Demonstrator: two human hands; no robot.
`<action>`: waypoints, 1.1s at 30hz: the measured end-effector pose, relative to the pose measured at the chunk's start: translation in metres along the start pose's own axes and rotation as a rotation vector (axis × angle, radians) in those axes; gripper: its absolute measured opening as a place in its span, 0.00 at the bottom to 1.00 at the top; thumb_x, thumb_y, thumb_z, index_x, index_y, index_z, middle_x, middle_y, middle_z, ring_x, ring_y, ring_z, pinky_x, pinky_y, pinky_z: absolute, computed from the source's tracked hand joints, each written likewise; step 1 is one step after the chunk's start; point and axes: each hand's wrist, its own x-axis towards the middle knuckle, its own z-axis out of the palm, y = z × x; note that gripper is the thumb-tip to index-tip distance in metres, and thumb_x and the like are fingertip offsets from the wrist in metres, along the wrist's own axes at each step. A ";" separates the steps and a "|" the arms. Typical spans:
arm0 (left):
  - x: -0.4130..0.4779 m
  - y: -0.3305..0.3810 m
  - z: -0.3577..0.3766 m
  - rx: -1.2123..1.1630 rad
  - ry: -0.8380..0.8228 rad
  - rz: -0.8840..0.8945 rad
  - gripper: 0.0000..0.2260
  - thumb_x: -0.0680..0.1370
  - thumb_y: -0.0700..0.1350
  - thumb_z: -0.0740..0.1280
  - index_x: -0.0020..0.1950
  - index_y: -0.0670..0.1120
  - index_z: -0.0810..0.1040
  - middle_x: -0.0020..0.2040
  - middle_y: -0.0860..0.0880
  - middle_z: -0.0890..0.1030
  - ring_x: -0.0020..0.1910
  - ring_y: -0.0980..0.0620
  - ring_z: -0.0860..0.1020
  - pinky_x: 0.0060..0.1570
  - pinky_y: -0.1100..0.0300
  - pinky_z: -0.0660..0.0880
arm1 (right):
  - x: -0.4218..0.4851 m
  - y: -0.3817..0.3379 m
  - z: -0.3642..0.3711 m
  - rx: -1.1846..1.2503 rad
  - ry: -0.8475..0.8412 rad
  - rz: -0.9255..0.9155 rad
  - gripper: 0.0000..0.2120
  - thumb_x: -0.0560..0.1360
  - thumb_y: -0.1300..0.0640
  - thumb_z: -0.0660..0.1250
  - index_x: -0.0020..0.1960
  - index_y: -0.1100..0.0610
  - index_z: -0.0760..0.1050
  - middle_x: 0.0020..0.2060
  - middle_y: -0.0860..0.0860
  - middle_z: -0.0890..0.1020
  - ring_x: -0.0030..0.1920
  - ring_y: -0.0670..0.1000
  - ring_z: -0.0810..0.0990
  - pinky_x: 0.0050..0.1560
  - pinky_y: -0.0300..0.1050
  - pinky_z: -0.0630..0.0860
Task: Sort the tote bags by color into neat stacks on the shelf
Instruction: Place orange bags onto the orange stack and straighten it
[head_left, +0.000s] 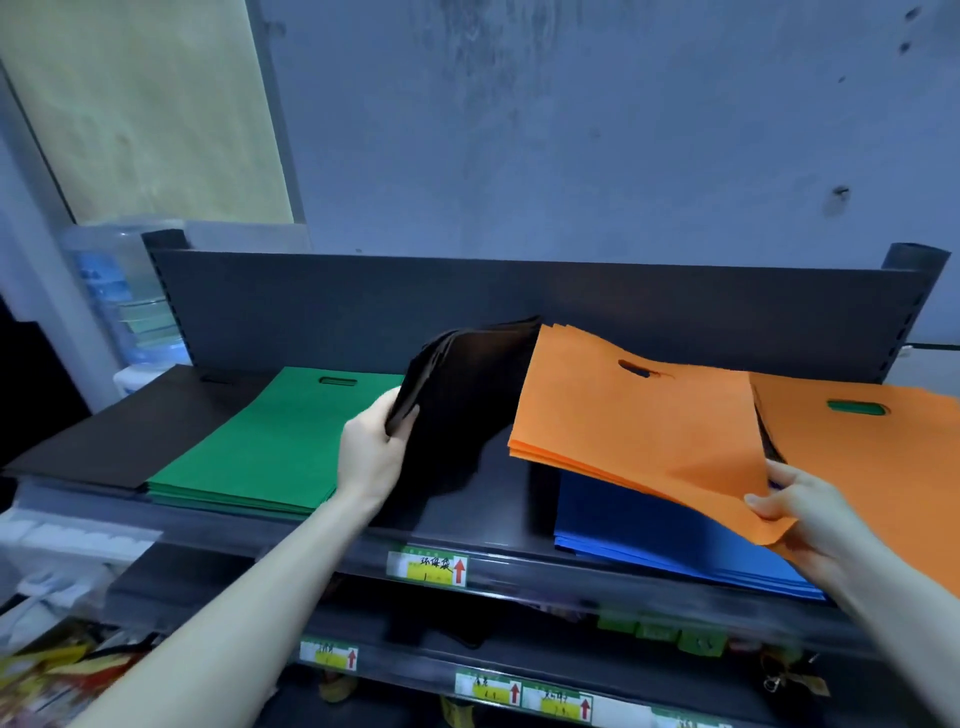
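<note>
Nearest, along the front rail of the shelf (519, 558), sits a yellow price label (428, 566). Just beyond it the two hands are well apart. The left hand (371, 457) grips the near edge of a bundle of black bags (462, 384), fingers curled round it. The bundle stands tipped up on edge above the middle of the shelf, its long side running from near to far. The right hand (795, 512) pinches the near corner of a sheaf of orange bags (639, 431), raised off a flat blue stack (649, 530). To the far right lies another orange pile (872, 457), with green showing through its handle slot, so it is probably not yet sorted.

Left of the left hand lies a green stack (280, 431), and beyond that, at the shelf's left end, a flat black stack (130, 426). The black bundle likely belongs there: it lies leftward, past the green, and the left hand is the nearer one. Behind everything stand the dark back panel (571, 296) and a water bottle (124, 301).
</note>
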 end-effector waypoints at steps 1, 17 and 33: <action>0.004 0.004 -0.004 -0.016 0.054 -0.011 0.08 0.78 0.41 0.66 0.54 0.39 0.80 0.40 0.50 0.80 0.40 0.52 0.76 0.39 0.64 0.66 | 0.000 -0.001 0.002 -0.032 -0.018 -0.006 0.26 0.73 0.78 0.55 0.68 0.61 0.68 0.52 0.58 0.77 0.39 0.56 0.78 0.31 0.46 0.79; 0.097 -0.043 -0.135 -0.052 0.390 -0.028 0.11 0.79 0.45 0.64 0.38 0.44 0.68 0.30 0.54 0.66 0.35 0.53 0.65 0.35 0.58 0.60 | 0.016 0.025 0.160 -0.301 -0.006 -0.093 0.24 0.74 0.76 0.52 0.61 0.55 0.73 0.41 0.57 0.79 0.34 0.57 0.75 0.29 0.46 0.76; 0.180 -0.194 -0.292 0.060 0.341 -0.078 0.10 0.80 0.47 0.62 0.42 0.43 0.71 0.37 0.44 0.72 0.39 0.48 0.68 0.40 0.56 0.62 | 0.023 0.054 0.265 -1.614 0.339 -0.355 0.13 0.75 0.56 0.63 0.58 0.57 0.71 0.62 0.58 0.72 0.57 0.60 0.72 0.46 0.51 0.76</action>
